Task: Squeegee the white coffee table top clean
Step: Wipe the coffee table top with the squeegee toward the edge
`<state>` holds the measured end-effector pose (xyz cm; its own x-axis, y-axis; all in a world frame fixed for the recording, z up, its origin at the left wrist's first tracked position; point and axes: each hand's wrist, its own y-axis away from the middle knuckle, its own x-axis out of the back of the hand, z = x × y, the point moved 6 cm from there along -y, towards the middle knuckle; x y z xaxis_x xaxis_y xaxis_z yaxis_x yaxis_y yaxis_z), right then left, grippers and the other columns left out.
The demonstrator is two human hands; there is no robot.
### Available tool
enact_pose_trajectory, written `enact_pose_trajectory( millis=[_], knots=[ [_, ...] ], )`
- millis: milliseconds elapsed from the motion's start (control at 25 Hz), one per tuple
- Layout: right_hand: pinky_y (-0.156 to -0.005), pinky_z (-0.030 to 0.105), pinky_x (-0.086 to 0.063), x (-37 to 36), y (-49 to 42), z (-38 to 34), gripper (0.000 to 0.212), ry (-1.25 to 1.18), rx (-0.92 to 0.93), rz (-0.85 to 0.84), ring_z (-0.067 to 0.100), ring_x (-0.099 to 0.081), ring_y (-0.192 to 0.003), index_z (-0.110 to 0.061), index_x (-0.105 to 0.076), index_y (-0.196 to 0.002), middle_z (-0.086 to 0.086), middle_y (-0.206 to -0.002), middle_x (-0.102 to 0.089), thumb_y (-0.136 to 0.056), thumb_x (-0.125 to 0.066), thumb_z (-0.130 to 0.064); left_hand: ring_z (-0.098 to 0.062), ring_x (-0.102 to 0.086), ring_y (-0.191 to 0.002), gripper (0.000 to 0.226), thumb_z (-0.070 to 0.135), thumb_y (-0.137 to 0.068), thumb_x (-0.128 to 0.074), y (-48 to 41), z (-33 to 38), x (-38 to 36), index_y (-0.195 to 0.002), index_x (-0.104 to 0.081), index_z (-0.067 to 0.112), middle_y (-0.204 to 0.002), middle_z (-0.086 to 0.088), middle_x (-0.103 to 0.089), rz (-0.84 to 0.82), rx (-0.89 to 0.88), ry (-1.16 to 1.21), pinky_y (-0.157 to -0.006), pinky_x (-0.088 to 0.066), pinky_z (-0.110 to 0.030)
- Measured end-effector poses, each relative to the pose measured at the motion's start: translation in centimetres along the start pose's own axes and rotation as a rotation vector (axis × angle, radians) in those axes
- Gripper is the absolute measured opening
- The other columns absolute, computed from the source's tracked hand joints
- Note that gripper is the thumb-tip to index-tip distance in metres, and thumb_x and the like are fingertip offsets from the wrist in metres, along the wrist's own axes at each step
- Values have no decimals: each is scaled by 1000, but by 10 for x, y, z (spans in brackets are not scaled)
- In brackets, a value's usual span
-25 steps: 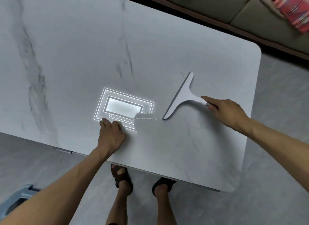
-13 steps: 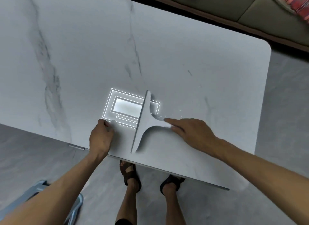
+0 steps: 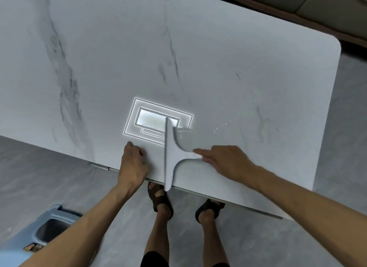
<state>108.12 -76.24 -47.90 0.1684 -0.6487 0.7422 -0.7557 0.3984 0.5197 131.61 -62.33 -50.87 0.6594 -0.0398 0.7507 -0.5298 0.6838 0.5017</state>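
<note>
The white marble-veined coffee table top fills most of the view. A white T-shaped squeegee lies on it near the front edge, its blade running front to back with the near tip past the table's edge. My right hand grips the squeegee's handle from the right. My left hand rests curled on the table's front edge, just left of the blade, with nothing in it. A thin streak and small droplets of water glint to the right of the blade's far end.
A ceiling lamp's bright rectangular reflection shows on the top behind the blade. My sandalled feet stand under the front edge. A blue-grey bin sits on the floor at lower left. A sofa runs beyond the far edge.
My right hand has swept the squeegee from the right side of the table leftward and toward the front edge, turning the blade front to back. My left hand stayed at the front edge.
</note>
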Motion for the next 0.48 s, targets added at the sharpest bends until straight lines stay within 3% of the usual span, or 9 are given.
enact_pose_trajectory(
  millis=[200, 320, 400, 480],
  knots=[
    [-65, 24, -36, 42, 83, 103, 41, 130, -258, 64, 11, -61, -86, -56, -33, -140, -17, -89, -57, -100, -27, -48, -40, -42, -107, 24, -9, -70, -45, -6, 9, -24, -89, -43, 7, -120, -24, -37, -149, -14, -165, -68, -34, -33],
    [-64, 24, -36, 54, 105, 111, 43, 170, -292, 73, 10, -62, -87, -57, -34, -139, -20, -92, -60, -98, -25, -50, -36, -50, -93, 22, -4, -72, -48, -6, 7, -18, -90, -43, 9, -113, -18, -44, -106, 27, -133, -63, -35, -34],
    [-67, 25, -36, 47, 95, 86, 42, 103, -253, 57, 10, -62, -92, -60, -31, -138, -19, -98, -62, -97, -24, -53, -29, -52, -78, 24, -1, -74, -48, -3, -1, -4, -92, -44, 15, -97, -10, -54, -19, 112, -35, -63, -37, -34],
    [-71, 28, -40, 27, 69, 42, 41, 4, -149, 13, 13, -61, -96, -60, -30, -138, -14, -101, -62, -98, -27, -53, -29, -54, -75, 25, 0, -75, -46, 2, -10, 7, -92, -43, 18, -87, -6, -59, 51, 185, 42, -63, -38, -33]
  ],
)
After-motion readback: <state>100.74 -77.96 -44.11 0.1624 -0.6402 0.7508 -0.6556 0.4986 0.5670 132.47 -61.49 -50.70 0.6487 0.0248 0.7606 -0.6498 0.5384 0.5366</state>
